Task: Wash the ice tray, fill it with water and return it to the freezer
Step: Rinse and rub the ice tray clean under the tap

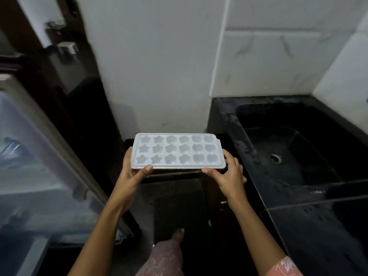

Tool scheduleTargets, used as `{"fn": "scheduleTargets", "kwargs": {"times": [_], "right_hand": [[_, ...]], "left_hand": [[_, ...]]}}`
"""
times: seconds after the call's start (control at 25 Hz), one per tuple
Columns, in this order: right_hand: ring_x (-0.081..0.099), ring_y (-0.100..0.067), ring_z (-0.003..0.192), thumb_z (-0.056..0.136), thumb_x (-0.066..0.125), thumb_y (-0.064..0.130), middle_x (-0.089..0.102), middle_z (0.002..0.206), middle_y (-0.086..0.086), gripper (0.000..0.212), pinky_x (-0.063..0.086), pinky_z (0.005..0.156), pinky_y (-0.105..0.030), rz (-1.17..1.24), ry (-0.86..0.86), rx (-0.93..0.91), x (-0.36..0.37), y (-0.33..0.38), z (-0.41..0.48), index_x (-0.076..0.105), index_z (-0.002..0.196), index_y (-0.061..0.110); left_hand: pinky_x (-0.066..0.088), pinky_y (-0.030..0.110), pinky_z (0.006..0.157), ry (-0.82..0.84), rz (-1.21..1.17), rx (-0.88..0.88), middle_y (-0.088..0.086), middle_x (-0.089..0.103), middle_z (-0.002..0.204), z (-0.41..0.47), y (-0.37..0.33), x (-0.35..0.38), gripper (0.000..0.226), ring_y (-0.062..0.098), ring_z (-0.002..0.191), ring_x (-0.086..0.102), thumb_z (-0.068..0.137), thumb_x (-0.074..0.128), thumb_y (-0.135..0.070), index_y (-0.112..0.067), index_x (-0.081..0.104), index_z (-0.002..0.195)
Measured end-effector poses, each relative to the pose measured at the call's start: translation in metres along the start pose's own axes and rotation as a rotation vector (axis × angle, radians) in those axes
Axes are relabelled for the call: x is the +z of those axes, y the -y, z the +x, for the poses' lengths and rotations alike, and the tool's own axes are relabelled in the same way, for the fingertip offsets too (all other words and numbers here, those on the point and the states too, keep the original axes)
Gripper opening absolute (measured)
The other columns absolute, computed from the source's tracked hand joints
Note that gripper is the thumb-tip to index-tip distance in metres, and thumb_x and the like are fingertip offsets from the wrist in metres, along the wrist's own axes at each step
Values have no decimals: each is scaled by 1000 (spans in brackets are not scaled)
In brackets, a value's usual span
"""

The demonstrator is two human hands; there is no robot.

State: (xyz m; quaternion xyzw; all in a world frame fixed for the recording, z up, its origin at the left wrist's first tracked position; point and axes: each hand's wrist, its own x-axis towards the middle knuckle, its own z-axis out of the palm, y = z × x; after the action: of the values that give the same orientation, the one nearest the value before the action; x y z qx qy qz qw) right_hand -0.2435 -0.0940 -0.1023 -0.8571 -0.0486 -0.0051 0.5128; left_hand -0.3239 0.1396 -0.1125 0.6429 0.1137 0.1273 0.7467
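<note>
Holding: the ice tray (176, 151) level in the air in front of me, above the floor. It is carried by nothing but my two hands and touches neither the sink nor the fridge.
Left hand: my left hand (132, 172) grips the near-left corner, thumb pressed on the near rim and fingers curled underneath.
Right hand: my right hand (229, 174) grips the near-right corner the same way, thumb along the near edge and fingers wrapped round the right end.
Why both ends: a long, thin plastic tray would likely twist or tip if held by one corner, so a hand at each end keeps it flat.
Tray: white, open side up, with star, flower and rounded moulds in three rows. The moulds look empty, though I cannot tell for certain whether any hold water.
Sink: the black stone sink (241, 134) is to the right, its drain (276, 158) in the far part of the basin. No tap is in view.
Fridge: the fridge door (49, 136) stands at the left, blurred.
Step, as I judge it: carrying the tray towards the sink for washing, with filling and freezing not yet done.
Next move calls for: swinging right over the sink rim.
</note>
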Motion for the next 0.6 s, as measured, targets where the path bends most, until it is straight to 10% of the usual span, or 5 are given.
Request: {"fn": "scheduleTargets", "kwargs": {"times": [0.32,0.6], "right_hand": [[27,-17,131,68,78,33,43,137,4,77,13,107,-43,32,-347,211,-49,-28,65,40,135,30],[27,-16,131,69,78,33,40,137,5,78,13,108,-43,32,-605,351,-81,-41,113,38,136,31]], "left_hand": [[51,33,92,344,-108,-93,5,54,131,135,8,97,62,22,117,57,87,55,0,-26,32,139],[54,43,82,519,-147,-242,5,53,129,230,8,190,47,29,106,62,99,36,-16,-32,24,142]]}}
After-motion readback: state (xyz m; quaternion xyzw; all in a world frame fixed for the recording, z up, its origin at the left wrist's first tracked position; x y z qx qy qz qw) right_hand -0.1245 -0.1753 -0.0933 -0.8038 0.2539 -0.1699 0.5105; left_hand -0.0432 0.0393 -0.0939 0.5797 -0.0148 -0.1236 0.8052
